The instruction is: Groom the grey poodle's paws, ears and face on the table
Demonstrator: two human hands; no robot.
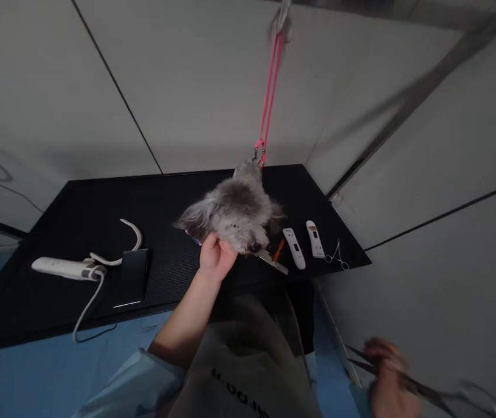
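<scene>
A small grey dog is on the black table, with a pink cord rising from behind its head. My left hand is under the dog's muzzle, fingers curled against the fur. Off to the lower right, past the table edge, my right hand is closed around scissors, whose parted blades point left; hand and scissors are blurred by motion.
At the right lie two white clippers, small scissors and a comb. A corded white device and a dark phone-like slab lie at the left. Walls stand behind and to the right.
</scene>
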